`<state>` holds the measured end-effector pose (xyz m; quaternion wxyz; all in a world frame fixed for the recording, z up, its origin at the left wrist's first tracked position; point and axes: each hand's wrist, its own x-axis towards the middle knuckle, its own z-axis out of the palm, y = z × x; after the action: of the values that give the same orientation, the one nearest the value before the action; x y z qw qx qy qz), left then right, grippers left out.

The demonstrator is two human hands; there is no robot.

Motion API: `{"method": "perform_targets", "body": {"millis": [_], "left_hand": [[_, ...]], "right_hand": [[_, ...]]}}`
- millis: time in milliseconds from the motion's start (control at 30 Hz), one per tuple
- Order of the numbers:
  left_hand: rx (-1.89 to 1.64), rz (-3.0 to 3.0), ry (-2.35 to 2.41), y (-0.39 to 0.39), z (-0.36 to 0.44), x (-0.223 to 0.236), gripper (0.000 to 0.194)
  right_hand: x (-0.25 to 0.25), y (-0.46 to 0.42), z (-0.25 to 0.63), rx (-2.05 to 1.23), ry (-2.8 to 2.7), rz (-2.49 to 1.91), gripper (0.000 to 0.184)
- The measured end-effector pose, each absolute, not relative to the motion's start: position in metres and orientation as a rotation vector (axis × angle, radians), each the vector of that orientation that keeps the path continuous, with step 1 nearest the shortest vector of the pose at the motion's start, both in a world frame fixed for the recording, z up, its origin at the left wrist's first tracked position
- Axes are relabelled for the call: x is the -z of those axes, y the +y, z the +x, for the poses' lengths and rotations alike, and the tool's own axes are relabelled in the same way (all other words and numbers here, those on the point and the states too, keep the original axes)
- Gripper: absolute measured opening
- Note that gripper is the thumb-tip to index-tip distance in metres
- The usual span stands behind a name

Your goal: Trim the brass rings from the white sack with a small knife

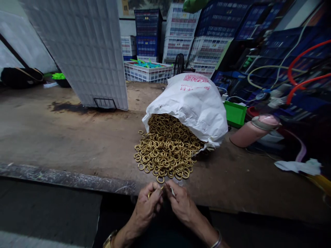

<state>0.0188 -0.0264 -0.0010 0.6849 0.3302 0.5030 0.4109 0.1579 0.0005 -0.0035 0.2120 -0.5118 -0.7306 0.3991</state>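
My left hand [148, 204] and my right hand [181, 201] meet at the near edge of the workbench, fingers pinched together. The left hand grips a brass ring, its edge showing between the fingers. The right hand pinches something small and pale that I cannot make out. Just beyond them a heap of several brass rings [165, 148] spills from a white sack [191, 103] lying on its side, mouth facing me. One ring [160, 179] lies closest to my hands.
A worn brown workbench [64, 137] stretches left. A tall white ribbed panel [85, 51] stands at the back left. A pink bottle [254, 132], a green bin [234, 113] and hoses sit at the right. Stacked crates [181, 31] fill the background.
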Motion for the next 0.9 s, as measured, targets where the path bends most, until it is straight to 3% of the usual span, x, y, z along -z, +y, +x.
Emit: {"method": "perform_targets", "body": {"millis": [100, 200, 600, 900], "left_hand": [[-0.963, 0.79, 1.147, -0.026, 0.019, 0.002, 0.039], [-0.986, 0.862, 1.166, -0.026, 0.018, 0.005, 0.037], [-0.966, 1.171, 1.087, -0.039, 0.013, -0.012, 0.034], [-0.806, 0.656, 0.951, -0.03, 0.017, -0.005, 0.037]], "right_hand": [[0.002, -0.003, 0.158, -1.011, -2.235, -1.408, 0.033], [-0.001, -0.004, 0.157, -0.967, -2.295, -1.443, 0.039], [0.013, 0.001, 0.164, -0.853, -2.343, -1.639, 0.027], [0.015, 0.021, 0.209, -0.519, -1.864, -1.892, 0.018]]}}
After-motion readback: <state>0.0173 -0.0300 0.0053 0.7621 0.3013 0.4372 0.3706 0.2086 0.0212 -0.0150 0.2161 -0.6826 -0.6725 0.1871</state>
